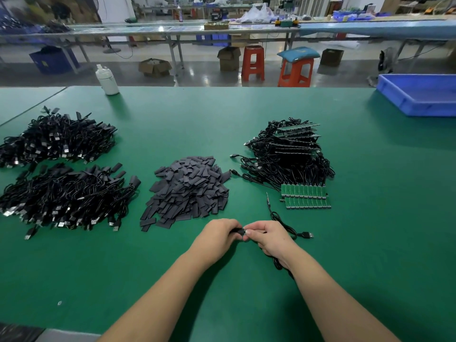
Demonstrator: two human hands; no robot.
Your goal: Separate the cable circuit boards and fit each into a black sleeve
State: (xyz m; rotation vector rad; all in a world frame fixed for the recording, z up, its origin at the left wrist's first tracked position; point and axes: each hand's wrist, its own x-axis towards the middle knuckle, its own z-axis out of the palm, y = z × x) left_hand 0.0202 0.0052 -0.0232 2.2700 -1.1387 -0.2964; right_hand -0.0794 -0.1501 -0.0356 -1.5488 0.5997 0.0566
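Observation:
My left hand [218, 234] grips a black sleeve [237, 232] low over the green table. My right hand [267, 236] pinches the end of a black cable [287, 227] right at the sleeve's mouth; the board at that end is hidden by my fingers. The cable's USB plug [307, 235] lies to the right of my right hand. A heap of loose black sleeves [187, 191] sits just beyond my hands. Farther right lies a bundle of cables with joined green circuit boards [304, 196].
Two piles of sleeved cables [61, 174] cover the left of the table. A thin strip [267, 199] lies near the boards. A blue tray [419, 95] stands at the far right, a white bottle [107, 80] at the far edge.

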